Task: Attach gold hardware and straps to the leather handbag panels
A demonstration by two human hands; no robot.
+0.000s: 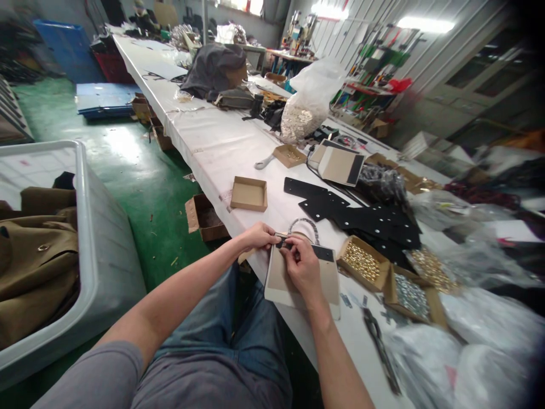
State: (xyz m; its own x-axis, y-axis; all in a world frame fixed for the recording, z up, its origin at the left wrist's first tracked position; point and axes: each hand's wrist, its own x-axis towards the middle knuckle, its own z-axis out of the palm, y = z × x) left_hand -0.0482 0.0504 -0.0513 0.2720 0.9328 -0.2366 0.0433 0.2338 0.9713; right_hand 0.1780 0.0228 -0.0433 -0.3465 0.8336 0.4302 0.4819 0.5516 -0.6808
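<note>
A flat beige panel [283, 281] with a black strip [323, 254] along its far edge lies at the table's edge in front of me. A curved handle [314, 227], seemingly wrapped in clear film, arcs up from that far edge. My left hand [261, 236] is closed, pinching the panel's far left corner at the strip. Over the strip, beside the left fingertips, my right hand [303, 264] has its fingers curled together. Whatever small piece they pinch is hidden. Black strips with holes [370, 221] lie in a loose pile beyond the right hand.
Boxes of gold fasteners [361, 261] and silver fasteners [411, 295] stand at right, near black-handled pliers [381, 352]. A shallow cardboard box [249, 194] sits farther up the table. More beige panels [340, 163] lie beyond. A grey bin [96, 250] with brown fabric stands left.
</note>
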